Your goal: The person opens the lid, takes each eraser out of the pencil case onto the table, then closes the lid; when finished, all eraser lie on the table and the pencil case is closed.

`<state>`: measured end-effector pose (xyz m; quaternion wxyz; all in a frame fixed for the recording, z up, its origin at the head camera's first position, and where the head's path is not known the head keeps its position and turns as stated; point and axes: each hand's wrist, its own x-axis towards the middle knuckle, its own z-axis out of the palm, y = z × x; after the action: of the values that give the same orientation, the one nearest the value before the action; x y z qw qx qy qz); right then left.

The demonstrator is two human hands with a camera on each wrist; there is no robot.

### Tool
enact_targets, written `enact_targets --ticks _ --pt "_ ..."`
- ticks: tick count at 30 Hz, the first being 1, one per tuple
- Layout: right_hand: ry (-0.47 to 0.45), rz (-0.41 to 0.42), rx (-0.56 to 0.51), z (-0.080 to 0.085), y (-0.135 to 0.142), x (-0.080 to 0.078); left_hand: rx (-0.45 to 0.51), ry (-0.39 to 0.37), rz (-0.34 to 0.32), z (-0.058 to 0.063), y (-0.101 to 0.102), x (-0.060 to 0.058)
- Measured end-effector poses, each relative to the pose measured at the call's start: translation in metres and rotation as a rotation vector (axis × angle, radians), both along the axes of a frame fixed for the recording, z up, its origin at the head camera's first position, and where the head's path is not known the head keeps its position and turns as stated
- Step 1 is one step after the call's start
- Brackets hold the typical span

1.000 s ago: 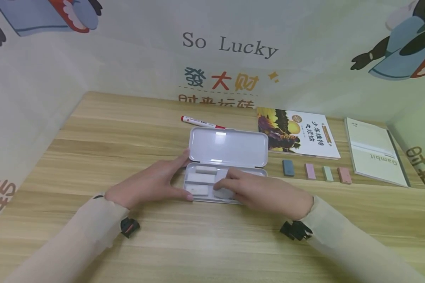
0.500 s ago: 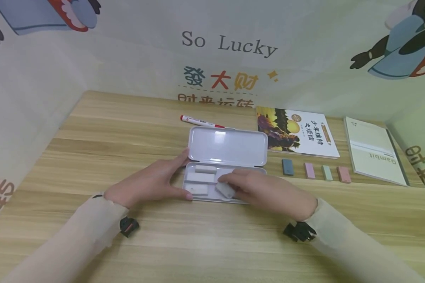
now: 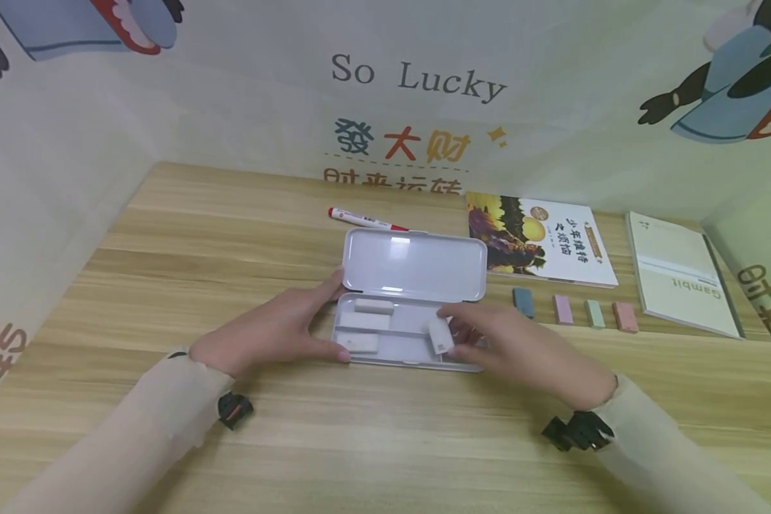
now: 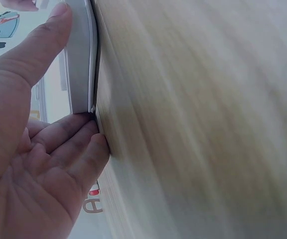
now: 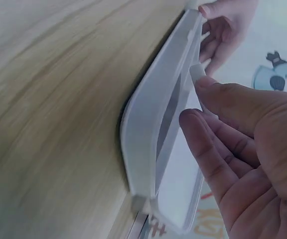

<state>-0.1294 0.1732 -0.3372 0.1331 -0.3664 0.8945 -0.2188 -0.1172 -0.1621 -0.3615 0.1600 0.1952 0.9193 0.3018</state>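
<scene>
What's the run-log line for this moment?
Left hand: holds open case by left end; Right hand: pinches white block; Inside case, left: other white blocks; Right of case: four coloured blocks

Head view: high, farthest back, facing forward-down across desk (image 3: 360,442). Wrist views: low, close, rolled sideways. Left and right wrist views share open case (image 5: 143,129), seen from opposite ends.

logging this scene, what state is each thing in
Pencil case: open, lid folded back
Held white eraser: tilted, pinched in the right hand
Other white erasers: lying inside the case
Blue eraser, purple eraser, green eraser, pink eraser: outside the case, apart
Red marker: lying behind the lid, cap unclear
Illustrated book: closed, flat
Gambit book: closed, flat
Left hand: touching the case
</scene>
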Motion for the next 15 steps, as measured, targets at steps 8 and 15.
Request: enact_targets --ticks 8,15 --pt "0.006 -0.07 -0.07 -0.001 0.031 0.007 -0.014 -0.021 0.013 0.002 0.001 0.0" --pt "0.039 -0.131 -0.125 -0.005 0.057 0.014 -0.005 -0.003 0.008 0.002 0.001 0.0"
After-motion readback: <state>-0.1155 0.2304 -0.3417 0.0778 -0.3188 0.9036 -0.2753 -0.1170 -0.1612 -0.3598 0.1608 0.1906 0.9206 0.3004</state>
